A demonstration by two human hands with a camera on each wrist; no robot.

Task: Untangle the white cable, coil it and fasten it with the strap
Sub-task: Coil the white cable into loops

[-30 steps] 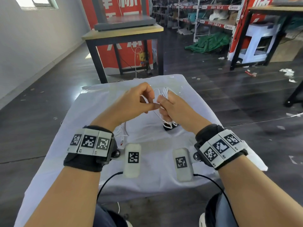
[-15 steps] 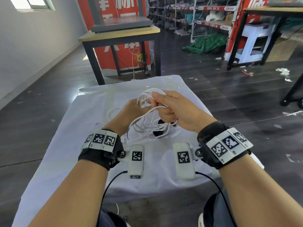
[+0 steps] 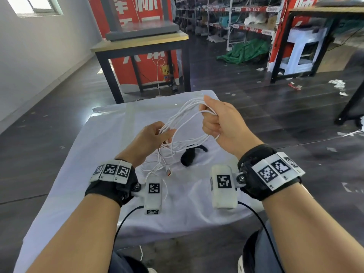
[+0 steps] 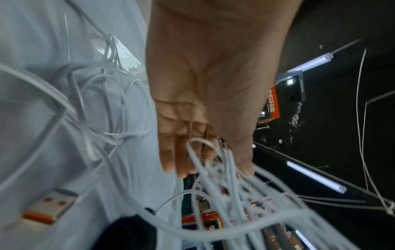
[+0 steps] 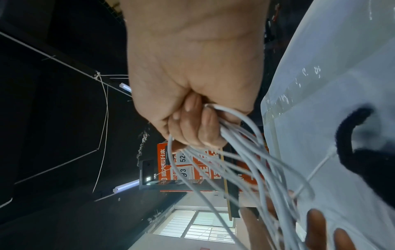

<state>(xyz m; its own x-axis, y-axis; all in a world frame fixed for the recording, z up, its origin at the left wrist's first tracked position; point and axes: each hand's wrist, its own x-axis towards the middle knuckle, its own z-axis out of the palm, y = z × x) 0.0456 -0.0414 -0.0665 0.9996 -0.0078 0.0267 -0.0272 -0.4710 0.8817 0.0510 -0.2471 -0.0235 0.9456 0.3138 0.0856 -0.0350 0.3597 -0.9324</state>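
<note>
Several loops of the white cable (image 3: 185, 123) hang in the air between my hands, above the white-covered table (image 3: 94, 154). My right hand (image 3: 210, 119) is a fist round the far, upper end of the loops, and the right wrist view shows its fingers (image 5: 192, 128) curled over the cable (image 5: 245, 152). My left hand (image 3: 157, 134) holds the near, lower end, with strands (image 4: 224, 194) running between thumb and fingers (image 4: 181, 162). Loose cable trails down to an orange USB plug (image 3: 169, 173) lying on the cloth. The black strap (image 3: 187, 157) lies on the table under the loops.
The table is narrow, with dark floor close on both sides and beyond its far edge. A dark-legged wooden table (image 3: 137, 39) with a grey slab stands behind it, in front of a red banner (image 3: 137, 14). Shelves and clutter fill the back right.
My hands have drawn apart: the right hand rose and moved away with its end of the cable, stretching the bundle into long loops. The left hand stayed lower. The strap now shows on the cloth.
</note>
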